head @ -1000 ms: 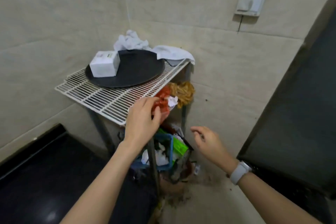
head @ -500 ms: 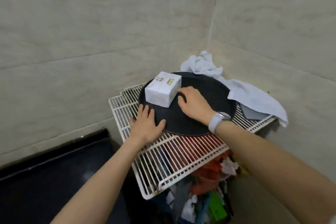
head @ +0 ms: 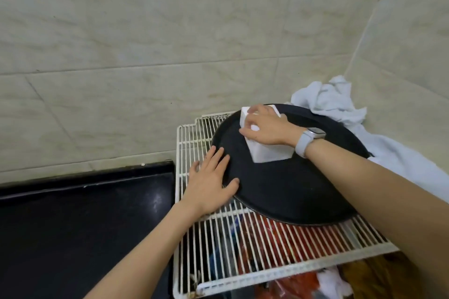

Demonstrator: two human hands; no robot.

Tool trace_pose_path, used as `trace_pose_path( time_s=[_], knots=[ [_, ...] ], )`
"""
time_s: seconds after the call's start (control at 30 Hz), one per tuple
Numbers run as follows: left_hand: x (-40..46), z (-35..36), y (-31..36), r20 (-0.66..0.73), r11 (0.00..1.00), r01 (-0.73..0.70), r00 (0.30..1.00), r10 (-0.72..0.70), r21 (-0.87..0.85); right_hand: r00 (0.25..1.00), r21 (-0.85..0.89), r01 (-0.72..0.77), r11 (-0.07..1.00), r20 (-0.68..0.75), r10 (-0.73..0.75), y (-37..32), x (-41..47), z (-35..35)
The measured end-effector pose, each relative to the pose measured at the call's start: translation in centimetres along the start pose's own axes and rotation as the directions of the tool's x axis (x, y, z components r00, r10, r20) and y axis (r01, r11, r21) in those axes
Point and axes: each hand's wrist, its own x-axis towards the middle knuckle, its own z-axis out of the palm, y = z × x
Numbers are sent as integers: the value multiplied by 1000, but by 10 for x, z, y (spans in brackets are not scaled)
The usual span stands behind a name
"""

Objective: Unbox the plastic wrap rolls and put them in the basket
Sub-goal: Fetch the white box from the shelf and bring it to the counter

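The box (head: 267,150), white and small, sits on a round black tray (head: 286,189) with the right hand (head: 266,128) clamped on it from above: the fingers (head: 252,110) curl over its far top edge and the thumb presses its near-left face, so most of the top is covered and only the lower front faces show below the grip. A pale watch (head: 307,139) bands the wrist just behind that grip. To the left of the box and nearer the camera, the left hand (head: 209,182) lies flat with fingers spread, holding nothing, palm on the white wire rack (head: 243,250) and fingertips over the tray's left rim. The tray rests on the rack. Beyond the grip to the right, a crumpled white cloth (head: 340,104) lies against the tiled wall (head: 170,43) and trails along the tray's far edge. Under the rack, red, orange and white clutter (head: 303,281) shows through the wires. Left of the rack is a black tabletop (head: 73,226).
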Motion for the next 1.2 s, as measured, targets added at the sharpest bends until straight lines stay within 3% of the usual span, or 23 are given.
trace_pose_path(
  time_s=[0.1,0.23,0.33,0.47,0.6,0.73,0.93,1.1,1.2],
  knots=[
    [0,-2,2,2,1000,7,1000,-7,2,992,-26,71,997,-99,-73,18,-17,-1],
    [0,-2,3,-3,1000,16,1000,-16,-3,961,57,-268,962,-60,272,32,-26,6],
    [0,-4,5,17,1000,18,1000,-18,8,924,18,-374,927,-82,374,18,-24,11],
    [-6,-21,1,-25,988,40,999,-45,-148,920,102,-337,936,-176,350,-9,-27,21],
    [-35,-59,-26,-269,962,98,948,-168,-253,954,236,-140,962,-228,194,-51,-37,18],
    [-107,-96,-76,-406,915,240,838,-364,-325,976,287,88,954,-217,-25,-139,-42,23],
    [-294,-115,-171,-449,773,505,629,-635,-385,945,357,318,878,-48,-323,-330,-78,108],
    [-483,-118,-242,-401,532,704,366,-840,-470,868,495,328,805,178,-463,-482,-150,226],
    [-583,-120,-270,-361,375,773,202,-910,-512,802,612,250,750,303,-514,-552,-196,290]
  ],
)
